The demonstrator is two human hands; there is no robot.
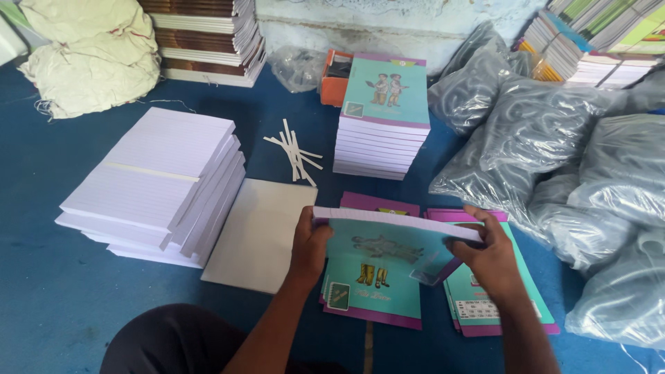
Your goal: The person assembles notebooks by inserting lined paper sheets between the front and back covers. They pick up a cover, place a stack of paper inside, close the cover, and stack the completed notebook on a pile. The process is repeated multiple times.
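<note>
Teal notebook (388, 239) gripped at both ends, above the cover piles.
Left hand (309, 246) clamps the 9 o'clock end, right hand (488, 256) the 3 o'clock end; long axis runs 9-to-3. Cover pile (374, 298) lies directly beneath, second pile (495, 305) at 4 o'clock, nearer the right hand.

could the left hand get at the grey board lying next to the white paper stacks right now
Probably not at once: the left hand is gripping one end of the teal notebook, the right hand the other. The grey board itself lies bare just beside it, nothing on top, so once freed the way looks open.
</note>
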